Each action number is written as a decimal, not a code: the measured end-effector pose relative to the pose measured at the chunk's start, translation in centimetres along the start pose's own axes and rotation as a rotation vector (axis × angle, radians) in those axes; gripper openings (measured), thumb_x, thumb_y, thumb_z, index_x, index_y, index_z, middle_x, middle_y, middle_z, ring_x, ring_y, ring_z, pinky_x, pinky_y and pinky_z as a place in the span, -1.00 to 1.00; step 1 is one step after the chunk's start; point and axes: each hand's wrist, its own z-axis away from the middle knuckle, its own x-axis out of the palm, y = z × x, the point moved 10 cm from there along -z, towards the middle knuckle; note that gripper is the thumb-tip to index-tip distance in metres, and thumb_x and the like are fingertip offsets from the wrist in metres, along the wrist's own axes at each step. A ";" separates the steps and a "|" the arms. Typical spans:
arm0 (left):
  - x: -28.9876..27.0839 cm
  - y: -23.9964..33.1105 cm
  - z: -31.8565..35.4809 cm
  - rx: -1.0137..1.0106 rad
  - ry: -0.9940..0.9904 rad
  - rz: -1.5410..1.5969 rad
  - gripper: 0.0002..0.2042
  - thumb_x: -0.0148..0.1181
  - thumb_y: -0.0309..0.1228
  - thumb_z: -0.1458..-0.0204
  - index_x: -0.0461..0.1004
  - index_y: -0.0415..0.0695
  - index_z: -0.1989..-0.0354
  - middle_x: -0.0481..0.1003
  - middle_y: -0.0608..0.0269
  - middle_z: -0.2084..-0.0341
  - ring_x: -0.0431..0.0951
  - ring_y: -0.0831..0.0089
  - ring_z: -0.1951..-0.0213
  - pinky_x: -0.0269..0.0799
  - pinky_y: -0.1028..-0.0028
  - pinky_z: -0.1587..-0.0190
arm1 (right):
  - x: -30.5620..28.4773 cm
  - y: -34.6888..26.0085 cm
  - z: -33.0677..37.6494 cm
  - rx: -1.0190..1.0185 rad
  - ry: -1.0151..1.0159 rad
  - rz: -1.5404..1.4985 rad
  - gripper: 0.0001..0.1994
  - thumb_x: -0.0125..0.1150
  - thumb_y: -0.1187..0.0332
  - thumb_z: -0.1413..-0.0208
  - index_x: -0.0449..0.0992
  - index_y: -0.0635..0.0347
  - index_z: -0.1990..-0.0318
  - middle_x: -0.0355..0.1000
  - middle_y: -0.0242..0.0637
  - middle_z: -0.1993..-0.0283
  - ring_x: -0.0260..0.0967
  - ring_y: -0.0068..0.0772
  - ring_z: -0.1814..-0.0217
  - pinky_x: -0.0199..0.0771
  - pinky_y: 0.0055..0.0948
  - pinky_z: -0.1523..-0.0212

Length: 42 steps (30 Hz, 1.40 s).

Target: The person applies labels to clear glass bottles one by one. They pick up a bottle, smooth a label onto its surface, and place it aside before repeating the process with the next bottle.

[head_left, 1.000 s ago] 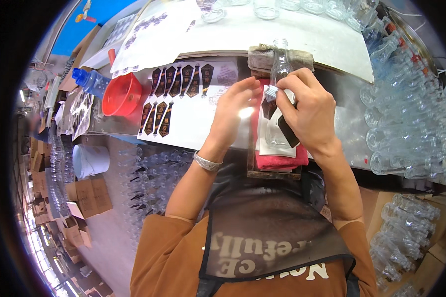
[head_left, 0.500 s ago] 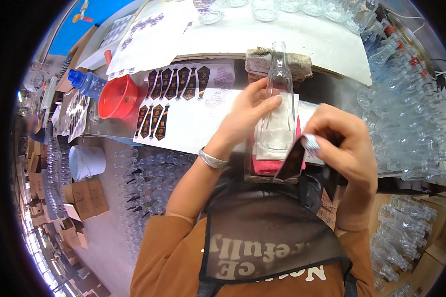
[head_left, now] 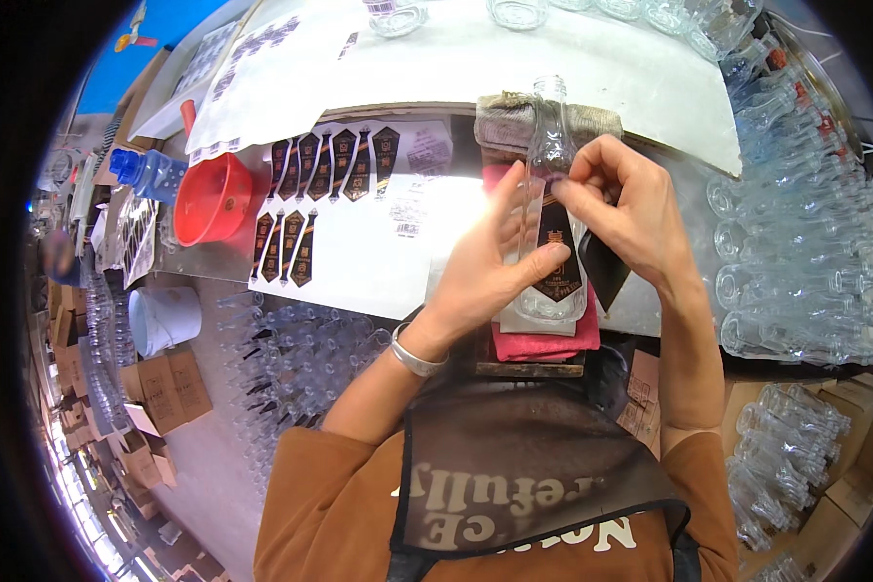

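A clear glass bottle (head_left: pixel 551 141) lies on its back with its neck pointing away from me. My left hand (head_left: pixel 502 257) grips the body from the left, its thumb pressing on the front. On the glass is a black tie-shaped label (head_left: pixel 559 247) with orange and white print. My right hand (head_left: pixel 626 209) is closed in a pinch at the label's narrow top, by the bottle's shoulder. A dark pointed piece (head_left: pixel 605 267) shows below the right hand; whether it is another label I cannot tell. Under the bottle are a pink cloth (head_left: pixel 543 344) and a grey rag roll (head_left: pixel 504 126).
To the left, a white sheet (head_left: pixel 373 252) carries several black labels (head_left: pixel 341 160). Beyond it stand a red plastic container (head_left: pixel 213 199) and a blue-capped bottle (head_left: pixel 160 175). Many clear bottles (head_left: pixel 795 242) are stacked at the right; more stand on the floor (head_left: pixel 296 339) beside a white bucket (head_left: pixel 165 320).
My right hand has moved up and left to the bottle's shoulder. The dark label, earlier dangling from it, now lies along the bottle's front. My left thumb has come down onto it.
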 end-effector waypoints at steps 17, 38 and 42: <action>0.9 5.9 -0.9 0.542 0.002 -0.915 -0.35 0.33 -0.24 -0.07 0.32 0.03 -0.38 -0.08 -0.30 -0.46 -0.01 -0.20 -0.46 0.03 0.08 -0.42 | 3.0 4.7 3.9 0.202 -0.025 -0.395 -0.50 0.24 0.30 -0.27 0.32 0.43 -0.25 0.46 -0.16 -0.05 0.48 -0.63 0.16 0.44 -0.63 0.19; 1.3 6.2 -0.9 0.522 -0.037 -0.965 -0.36 0.33 -0.26 -0.04 0.35 0.02 -0.35 0.07 -0.23 -0.41 0.25 -0.12 -0.31 0.23 0.13 -0.31 | 2.6 3.8 4.3 0.081 0.053 -0.221 -0.47 0.18 0.21 -0.31 0.32 0.41 -0.28 0.52 0.02 -0.02 0.60 -0.47 0.21 0.50 -0.53 0.21; 1.2 5.9 -0.7 0.490 -0.027 -0.937 -0.36 0.32 -0.27 -0.05 0.34 0.01 -0.36 0.05 -0.24 -0.42 0.24 -0.14 -0.33 0.23 0.13 -0.32 | 2.6 3.6 4.4 0.082 0.046 -0.228 -0.48 0.17 0.21 -0.31 0.32 0.42 -0.27 0.53 0.00 -0.02 0.60 -0.46 0.21 0.51 -0.52 0.20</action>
